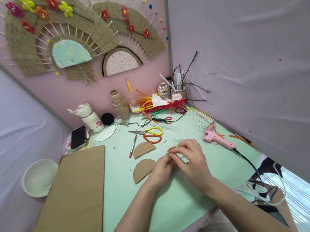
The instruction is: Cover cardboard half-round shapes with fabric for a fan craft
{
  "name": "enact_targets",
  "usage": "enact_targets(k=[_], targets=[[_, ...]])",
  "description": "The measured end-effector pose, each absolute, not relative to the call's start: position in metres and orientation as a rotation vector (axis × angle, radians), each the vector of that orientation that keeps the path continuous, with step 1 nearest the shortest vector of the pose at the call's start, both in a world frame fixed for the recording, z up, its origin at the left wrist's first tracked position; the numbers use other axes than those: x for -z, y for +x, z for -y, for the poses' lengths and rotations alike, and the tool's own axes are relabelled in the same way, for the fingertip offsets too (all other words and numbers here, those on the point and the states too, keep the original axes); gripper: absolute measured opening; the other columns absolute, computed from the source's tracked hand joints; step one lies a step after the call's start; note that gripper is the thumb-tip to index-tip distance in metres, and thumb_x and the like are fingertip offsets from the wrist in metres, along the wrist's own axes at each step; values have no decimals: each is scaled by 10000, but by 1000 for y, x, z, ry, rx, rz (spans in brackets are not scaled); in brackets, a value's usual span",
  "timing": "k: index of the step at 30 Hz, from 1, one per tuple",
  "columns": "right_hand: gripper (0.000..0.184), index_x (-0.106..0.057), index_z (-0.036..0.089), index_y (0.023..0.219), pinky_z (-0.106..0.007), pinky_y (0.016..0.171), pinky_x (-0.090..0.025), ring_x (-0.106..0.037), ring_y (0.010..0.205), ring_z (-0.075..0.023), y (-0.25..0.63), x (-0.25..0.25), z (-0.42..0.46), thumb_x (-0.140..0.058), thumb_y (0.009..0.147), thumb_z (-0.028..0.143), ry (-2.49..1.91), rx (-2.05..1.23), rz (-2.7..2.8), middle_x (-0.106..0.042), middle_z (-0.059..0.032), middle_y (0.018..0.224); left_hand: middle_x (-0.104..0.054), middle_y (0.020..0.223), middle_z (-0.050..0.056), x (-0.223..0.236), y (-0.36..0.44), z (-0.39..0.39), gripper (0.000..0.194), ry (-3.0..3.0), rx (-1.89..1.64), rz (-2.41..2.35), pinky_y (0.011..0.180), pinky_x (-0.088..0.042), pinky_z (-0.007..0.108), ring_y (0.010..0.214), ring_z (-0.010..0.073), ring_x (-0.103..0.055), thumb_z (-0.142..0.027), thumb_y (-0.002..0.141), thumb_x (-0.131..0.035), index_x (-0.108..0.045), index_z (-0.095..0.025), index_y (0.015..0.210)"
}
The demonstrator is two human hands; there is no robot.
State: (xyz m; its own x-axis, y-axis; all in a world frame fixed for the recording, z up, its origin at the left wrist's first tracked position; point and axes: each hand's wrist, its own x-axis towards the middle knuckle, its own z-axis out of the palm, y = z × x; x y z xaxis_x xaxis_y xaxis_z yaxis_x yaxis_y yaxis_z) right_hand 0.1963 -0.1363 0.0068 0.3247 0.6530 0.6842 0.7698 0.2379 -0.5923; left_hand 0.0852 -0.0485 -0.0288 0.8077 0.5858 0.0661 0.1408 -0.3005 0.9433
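My left hand (163, 169) is closed around a small tan bundle (171, 149) that looks like thin wooden sticks seen from their ends. Most of its length is hidden by my fingers. From the other side, the thumb and fingers of my right hand (192, 160) pinch at the top of this bundle. Just left of my hands lie two half-round cardboard pieces, the nearer one (143, 170) close to my left wrist and the farther one (143, 148) above it. Scissors (149, 134) with yellow and orange handles and a red-capped marker (133, 146) lie beyond them.
A pink glue gun (218, 137) lies at the right, its cord running off the table edge. A large cardboard sheet (80, 185) covers the left side, beside a white paper plate (40, 178). Along the back stand a bottle (90, 118), a twine spool (120, 105) and craft supplies.
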Motion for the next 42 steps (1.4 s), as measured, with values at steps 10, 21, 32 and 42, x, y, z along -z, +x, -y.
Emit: enact_targets(k=[10,21,32,42], targets=[[64,-662,251,857,-412,791,-365,-539,873,-233,185,-8,139,-613,873,214,-1596,126,1299,-608,-48,865,-724,950,76,27,85,52,276,1888,-490,-556,854,-497,344,920,223,-642,-232,914,-417,-678,-141,897],[107,-610,238,814,-410,772,-349,-543,838,-233,179,-7,137,-600,806,131,-1667,248,1208,-605,-41,831,-709,918,56,24,88,63,265,1872,-550,-645,802,-488,318,893,210,-624,-279,934,-412,-645,-157,902],[131,-550,206,909,-333,690,-514,-618,698,-170,289,-57,116,-543,902,336,-1331,454,839,-612,-19,781,-719,911,59,26,89,59,267,1884,-476,-693,859,-479,342,884,208,-622,-283,886,-435,-677,-173,861],[195,-663,222,1032,-383,821,-516,-618,1009,-228,317,-57,119,-569,906,337,-1570,41,1617,-657,-98,1122,-719,917,43,27,89,63,233,1950,-471,-659,838,-483,312,900,200,-634,-257,905,-415,-636,-197,863]])
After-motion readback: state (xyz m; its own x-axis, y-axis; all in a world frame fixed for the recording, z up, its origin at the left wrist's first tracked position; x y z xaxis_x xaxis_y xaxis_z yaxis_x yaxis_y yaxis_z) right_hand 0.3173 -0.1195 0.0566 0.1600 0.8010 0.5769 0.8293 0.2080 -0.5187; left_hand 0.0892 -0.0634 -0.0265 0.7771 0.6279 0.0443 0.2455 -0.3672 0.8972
